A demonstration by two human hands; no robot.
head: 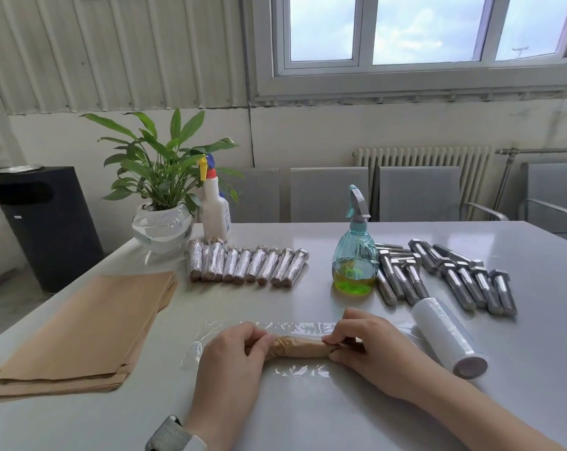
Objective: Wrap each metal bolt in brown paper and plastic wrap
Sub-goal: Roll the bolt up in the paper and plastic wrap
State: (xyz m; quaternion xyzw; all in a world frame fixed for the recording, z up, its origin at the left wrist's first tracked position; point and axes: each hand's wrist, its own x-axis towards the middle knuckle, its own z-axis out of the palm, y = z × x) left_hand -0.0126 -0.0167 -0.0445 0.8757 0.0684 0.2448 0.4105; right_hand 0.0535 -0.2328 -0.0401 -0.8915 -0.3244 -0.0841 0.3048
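We see soft, bright daylight from the window (pixel 415 30) far beyond the hands, faint shadows under them, pale glare on the glossy table (pixel 308 418) and the plastic wrap (pixel 295 372) beneath their grip, and wide-angle bowing toward the slightly soft edges.

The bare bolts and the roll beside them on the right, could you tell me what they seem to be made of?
The bare bolts look like bright steel: silvery, shiny, with threaded shanks and hex heads. The roll seems to be clear plastic film, whitish where wound thick, on a core, probably cardboard.
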